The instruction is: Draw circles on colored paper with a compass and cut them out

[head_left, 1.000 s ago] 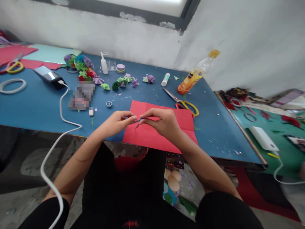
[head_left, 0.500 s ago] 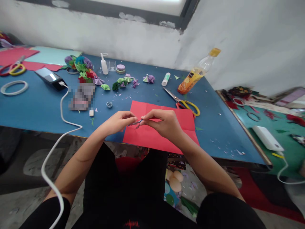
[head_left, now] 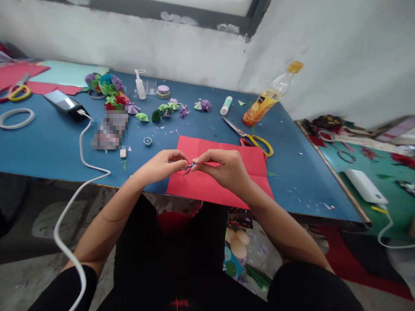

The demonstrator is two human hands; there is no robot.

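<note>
Head view: left hand, right hand both pinch slim, pointed tool between fingertips, above flat, creased red paper.

- At the near edge of the surface: a sheet of paper.
- Above its left part: left hand and right hand, a tool between them.
- At the sheet's far-right corner: scissors; behind these, a drink bottle, with a glue stick to its left.
- Behind the sheet, leftward: paper flowers; behind those, a squeeze bottle.
- Far left: a ring, before a second pair of scissors.
- Beyond the surface's right edge: a power bank on another table.
</note>
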